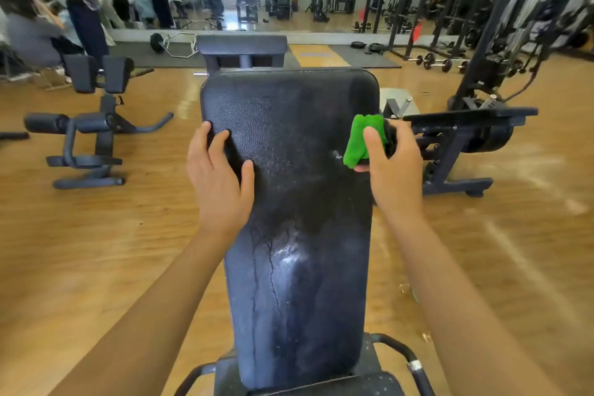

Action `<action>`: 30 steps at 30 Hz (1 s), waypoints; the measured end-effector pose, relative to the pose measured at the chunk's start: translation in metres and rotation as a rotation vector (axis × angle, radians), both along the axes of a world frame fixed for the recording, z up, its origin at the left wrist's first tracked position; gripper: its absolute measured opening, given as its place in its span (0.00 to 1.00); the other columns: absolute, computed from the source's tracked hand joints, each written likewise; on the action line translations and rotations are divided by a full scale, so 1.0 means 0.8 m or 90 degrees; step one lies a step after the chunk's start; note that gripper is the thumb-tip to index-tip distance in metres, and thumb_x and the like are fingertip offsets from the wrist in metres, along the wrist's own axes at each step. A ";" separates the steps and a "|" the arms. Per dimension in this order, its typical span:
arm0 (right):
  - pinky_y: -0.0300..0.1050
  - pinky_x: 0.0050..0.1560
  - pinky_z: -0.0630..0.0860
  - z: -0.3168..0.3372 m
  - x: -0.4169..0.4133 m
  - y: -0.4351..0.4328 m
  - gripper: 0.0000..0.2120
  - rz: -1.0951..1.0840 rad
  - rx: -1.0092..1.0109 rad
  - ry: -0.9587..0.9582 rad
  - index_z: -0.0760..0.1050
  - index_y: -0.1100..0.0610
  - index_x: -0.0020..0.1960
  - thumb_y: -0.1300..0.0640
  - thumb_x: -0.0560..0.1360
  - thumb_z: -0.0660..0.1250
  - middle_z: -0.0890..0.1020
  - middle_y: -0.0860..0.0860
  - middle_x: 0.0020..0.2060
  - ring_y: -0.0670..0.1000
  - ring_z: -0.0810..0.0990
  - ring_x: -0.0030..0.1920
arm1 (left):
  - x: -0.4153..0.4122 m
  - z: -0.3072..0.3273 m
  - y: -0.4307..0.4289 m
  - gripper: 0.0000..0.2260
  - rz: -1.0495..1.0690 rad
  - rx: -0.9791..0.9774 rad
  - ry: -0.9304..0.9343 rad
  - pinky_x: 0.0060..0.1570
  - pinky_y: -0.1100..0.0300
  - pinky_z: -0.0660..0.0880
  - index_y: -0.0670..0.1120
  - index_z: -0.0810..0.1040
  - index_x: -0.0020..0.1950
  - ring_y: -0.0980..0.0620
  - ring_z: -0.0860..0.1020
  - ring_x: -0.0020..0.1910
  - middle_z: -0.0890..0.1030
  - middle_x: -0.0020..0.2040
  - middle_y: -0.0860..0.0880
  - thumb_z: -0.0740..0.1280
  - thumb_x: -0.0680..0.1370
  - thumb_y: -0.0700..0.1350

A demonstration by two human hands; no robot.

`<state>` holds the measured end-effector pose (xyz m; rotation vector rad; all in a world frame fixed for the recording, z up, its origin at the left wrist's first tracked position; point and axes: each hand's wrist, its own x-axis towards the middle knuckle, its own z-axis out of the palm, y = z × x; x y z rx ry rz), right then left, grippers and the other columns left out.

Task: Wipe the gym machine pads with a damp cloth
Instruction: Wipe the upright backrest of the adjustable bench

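The bench pad (299,151) stands tilted up in front of the person, streaked and shiny down its lower half. The green cloth (361,140) is bunched against the pad's right edge. The right hand (392,167) grips it, thumb on top and fingers hidden behind the edge, probably to wipe round the side. The left hand (218,177) lies open at the left edge, fingers spread, seemingly steadying the pad. Both arms reach forward.

Forearms (160,299), left hand (218,177) and right hand (393,170) are all bare.
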<state>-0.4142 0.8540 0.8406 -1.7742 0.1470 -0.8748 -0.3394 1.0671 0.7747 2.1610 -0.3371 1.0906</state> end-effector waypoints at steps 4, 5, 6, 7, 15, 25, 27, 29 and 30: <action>0.51 0.44 0.82 0.042 0.038 -0.028 0.11 -0.058 -0.080 -0.033 0.72 0.54 0.58 0.51 0.77 0.65 0.76 0.43 0.46 0.48 0.79 0.50 | 0.017 -0.002 -0.011 0.27 -0.026 -0.210 0.044 0.71 0.53 0.60 0.37 0.60 0.73 0.46 0.65 0.71 0.65 0.72 0.40 0.61 0.79 0.49; 0.53 0.46 0.81 0.052 0.048 -0.033 0.10 -0.076 -0.099 -0.039 0.71 0.52 0.56 0.50 0.77 0.65 0.75 0.40 0.45 0.48 0.78 0.49 | 0.016 0.000 -0.015 0.26 -0.016 -0.253 0.071 0.66 0.56 0.64 0.40 0.60 0.74 0.48 0.69 0.66 0.69 0.70 0.44 0.59 0.79 0.50; 0.52 0.49 0.79 0.059 0.059 -0.037 0.10 -0.089 -0.121 -0.040 0.71 0.53 0.56 0.51 0.77 0.65 0.74 0.40 0.44 0.47 0.77 0.48 | 0.015 0.000 -0.018 0.25 0.012 -0.273 0.096 0.57 0.60 0.66 0.43 0.61 0.74 0.48 0.72 0.61 0.73 0.67 0.47 0.58 0.79 0.51; 0.48 0.50 0.77 0.065 0.070 -0.040 0.11 -0.104 -0.156 -0.035 0.71 0.54 0.57 0.51 0.78 0.64 0.75 0.41 0.44 0.47 0.76 0.48 | 0.014 -0.001 -0.022 0.25 0.048 -0.272 0.106 0.49 0.59 0.65 0.45 0.62 0.74 0.45 0.74 0.57 0.76 0.64 0.49 0.57 0.79 0.52; 0.36 0.45 0.62 0.048 0.106 -0.020 0.13 -0.194 -0.353 -0.106 0.73 0.63 0.53 0.52 0.78 0.64 0.75 0.57 0.48 0.51 0.70 0.47 | 0.024 -0.012 -0.021 0.27 0.080 -0.253 0.087 0.45 0.53 0.68 0.48 0.62 0.72 0.40 0.77 0.52 0.78 0.61 0.47 0.54 0.76 0.59; 0.37 0.52 0.66 0.027 0.082 -0.038 0.13 -0.112 -0.446 -0.117 0.76 0.64 0.56 0.56 0.77 0.66 0.77 0.60 0.49 0.55 0.75 0.51 | 0.021 -0.006 -0.019 0.29 0.059 -0.242 0.106 0.42 0.55 0.64 0.46 0.62 0.72 0.40 0.76 0.52 0.77 0.62 0.46 0.53 0.75 0.59; 0.31 0.50 0.63 0.051 0.095 -0.037 0.13 -0.161 -0.407 -0.118 0.75 0.63 0.57 0.56 0.77 0.66 0.77 0.59 0.51 0.54 0.74 0.52 | 0.020 -0.005 -0.019 0.29 0.063 -0.239 0.114 0.42 0.54 0.65 0.46 0.62 0.72 0.40 0.76 0.51 0.77 0.62 0.46 0.53 0.75 0.59; 0.29 0.47 0.60 0.066 0.108 -0.026 0.12 -0.190 -0.401 -0.117 0.75 0.64 0.55 0.56 0.77 0.65 0.76 0.59 0.51 0.54 0.74 0.52 | 0.020 -0.005 -0.019 0.29 0.058 -0.242 0.117 0.43 0.54 0.66 0.45 0.62 0.72 0.40 0.76 0.52 0.77 0.62 0.47 0.53 0.75 0.59; 0.30 0.47 0.60 0.068 0.113 -0.017 0.11 -0.194 -0.405 -0.119 0.75 0.64 0.54 0.57 0.77 0.65 0.76 0.59 0.51 0.55 0.74 0.51 | 0.020 -0.005 -0.019 0.30 0.052 -0.245 0.117 0.44 0.54 0.67 0.45 0.62 0.72 0.40 0.76 0.52 0.77 0.62 0.47 0.53 0.75 0.60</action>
